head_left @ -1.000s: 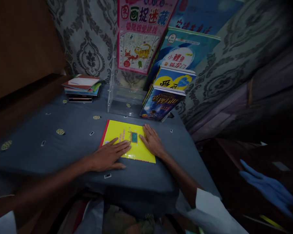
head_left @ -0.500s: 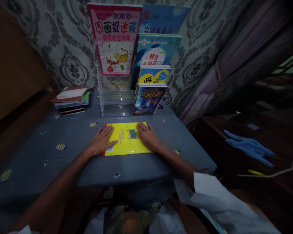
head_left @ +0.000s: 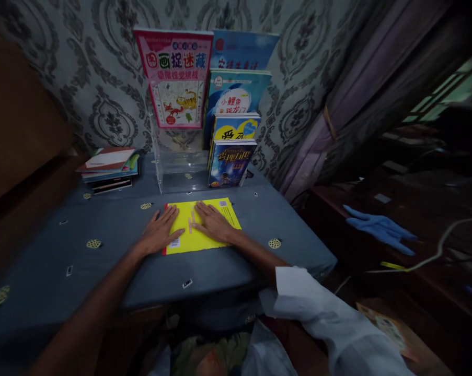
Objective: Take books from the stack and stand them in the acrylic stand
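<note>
A yellow book (head_left: 184,243) with a red spine at its left edge lies flat on the blue-grey cloth of the table (head_left: 141,282). My left hand (head_left: 159,232) rests on its left part, fingers spread and thumb pointing right. Flat across the middle of the cover lies my right hand (head_left: 212,223), also with fingers apart, hiding the picture there. Behind the book stands a clear acrylic rack (head_left: 181,169). It holds a pink picture book (head_left: 176,83) on the left and several blue books (head_left: 231,164) in tiers on the right.
A stack of books (head_left: 110,167) sits at the table's back left. Patterned wallpaper and a tied purple curtain (head_left: 314,151) are behind. On a dark surface at the right lie a blue glove (head_left: 379,227) and a pale cable (head_left: 439,250).
My right hand has slid left across the yellow cover, uncovering its upper right corner. My left hand stays on the left part. The view has shifted slightly.
</note>
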A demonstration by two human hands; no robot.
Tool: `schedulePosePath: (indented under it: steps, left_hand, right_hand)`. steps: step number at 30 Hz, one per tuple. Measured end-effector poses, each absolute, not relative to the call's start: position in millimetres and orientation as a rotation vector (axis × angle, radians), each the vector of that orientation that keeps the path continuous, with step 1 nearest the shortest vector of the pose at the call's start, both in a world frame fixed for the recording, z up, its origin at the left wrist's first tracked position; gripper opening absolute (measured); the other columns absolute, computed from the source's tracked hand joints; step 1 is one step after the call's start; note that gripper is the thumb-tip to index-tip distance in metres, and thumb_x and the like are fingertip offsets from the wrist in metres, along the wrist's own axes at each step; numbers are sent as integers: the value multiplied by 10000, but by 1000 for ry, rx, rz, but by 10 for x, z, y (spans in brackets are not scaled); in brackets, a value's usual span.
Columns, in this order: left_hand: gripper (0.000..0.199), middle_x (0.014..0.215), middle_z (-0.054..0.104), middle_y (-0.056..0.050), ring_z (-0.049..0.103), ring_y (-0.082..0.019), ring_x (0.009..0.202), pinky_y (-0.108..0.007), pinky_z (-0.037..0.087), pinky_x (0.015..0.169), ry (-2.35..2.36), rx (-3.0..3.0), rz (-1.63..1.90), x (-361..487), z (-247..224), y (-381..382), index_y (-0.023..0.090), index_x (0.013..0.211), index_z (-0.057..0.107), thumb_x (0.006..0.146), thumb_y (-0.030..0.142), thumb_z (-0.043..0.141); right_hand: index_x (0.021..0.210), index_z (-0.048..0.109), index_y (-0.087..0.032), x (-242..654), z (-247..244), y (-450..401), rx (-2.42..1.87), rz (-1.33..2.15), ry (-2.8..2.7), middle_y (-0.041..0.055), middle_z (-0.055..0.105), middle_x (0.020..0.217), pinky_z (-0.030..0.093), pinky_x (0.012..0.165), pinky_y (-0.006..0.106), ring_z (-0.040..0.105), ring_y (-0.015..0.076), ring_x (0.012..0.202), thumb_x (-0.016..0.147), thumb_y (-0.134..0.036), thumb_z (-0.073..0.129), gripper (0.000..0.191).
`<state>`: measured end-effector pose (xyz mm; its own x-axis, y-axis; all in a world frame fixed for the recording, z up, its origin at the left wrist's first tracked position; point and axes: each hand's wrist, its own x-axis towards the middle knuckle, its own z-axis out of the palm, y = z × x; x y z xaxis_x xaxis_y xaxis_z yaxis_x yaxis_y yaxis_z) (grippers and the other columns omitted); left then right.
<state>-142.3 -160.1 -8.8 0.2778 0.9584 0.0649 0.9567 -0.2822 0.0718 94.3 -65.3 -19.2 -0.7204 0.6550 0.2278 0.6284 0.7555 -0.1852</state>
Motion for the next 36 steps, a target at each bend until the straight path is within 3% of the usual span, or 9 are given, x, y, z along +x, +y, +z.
schedulePosePath:
  steps: [4, 11, 15, 18, 21, 24, 28, 31, 36]
  left_hand:
    - [728, 1627, 287, -147, 242, -265, 1526, -503, 218, 1219, 1876, 2525, 215, -1436, -137, -1583, 149, 1582, 274, 1016, 606, 245]
    - [697, 1633, 275, -143, 253, -277, 1522, -499, 202, 1234, 1863, 2442, 205, -1410, -23, -1643, 132, 1568, 300, 1025, 567, 253]
    - [631, 1599, 350, -179, 304, -307, 1501, -555, 198, 1233, 1900, 2415, 169, -1295, 26, -1726, 98, 1522, 382, 1035, 483, 270]
    - [561, 1578, 404, -153, 316, -296, 1497, -533, 200, 1243, 1879, 2472, 225, -1070, -42, -1833, 151, 1496, 436, 1034, 433, 289]
    - [656, 1625, 321, -129, 217, -302, 1532, -544, 202, 1238, 1834, 2530, 294, -771, -97, -1997, 207, 1537, 377, 1000, 583, 360]
    - [859, 1634, 280, -166, 136, -349, 1543, -599, 158, 1222, 1770, 2603, 296, -539, -64, -2187, 178, 1569, 310, 930, 750, 358]
    - [938, 1624, 289, -186, 132, -373, 1539, -615, 161, 1208, 1736, 2630, 257, -412, 0, -2441, 169, 1574, 300, 891, 811, 338]
    - [879, 1619, 309, -170, 157, -373, 1534, -622, 180, 1204, 1774, 2643, 267, -344, -47, -2628, 194, 1578, 297, 909, 752, 416]
    - [671, 1598, 359, -154, 238, -367, 1515, -648, 198, 1202, 1904, 2708, 281, -233, -215, -2839, 227, 1560, 350, 969, 495, 522]
  right_hand:
    - [1522, 394, -100, 1284, -189, -372, -1138, 209, -2681, 173, 360, 1602, 242, 1235, 476, 307, 260, 1506, 1024, -584, 248, 709]
    - [1535, 366, -62, 1383, -66, -456, -1291, 228, -2653, 181, 335, 1612, 236, 1243, 452, 266, 258, 1522, 1031, -534, 208, 709]
    - [1521, 384, -45, 1344, -83, -477, -1277, 211, -2651, 191, 348, 1604, 240, 1241, 456, 282, 267, 1515, 1032, -519, 212, 702]
    - [1518, 391, -52, 1344, -105, -459, -1279, 200, -2629, 188, 358, 1600, 244, 1241, 455, 286, 267, 1514, 1034, -503, 226, 682]
    - [1512, 398, -46, 1340, -103, -461, -1291, 202, -2618, 187, 370, 1595, 241, 1246, 443, 295, 269, 1510, 1033, -478, 260, 660]
    - [1498, 414, -32, 1350, -91, -513, -1276, 175, -2626, 188, 385, 1587, 247, 1245, 440, 331, 283, 1493, 1034, -455, 268, 644]
    - [1484, 448, -48, 1455, -93, -691, -1223, 147, -2648, 188, 418, 1567, 279, 1237, 450, 362, 302, 1473, 1020, -464, 281, 645]
    - [1477, 478, -107, 1616, -105, -882, -1162, 160, -2658, 177, 446, 1549, 320, 1217, 479, 381, 309, 1458, 1001, -492, 337, 628]
    - [1455, 503, -135, 1959, -65, -1164, -1065, 273, -2632, 171, 529, 1483, 393, 1145, 536, 474, 330, 1374, 986, -506, 422, 604]
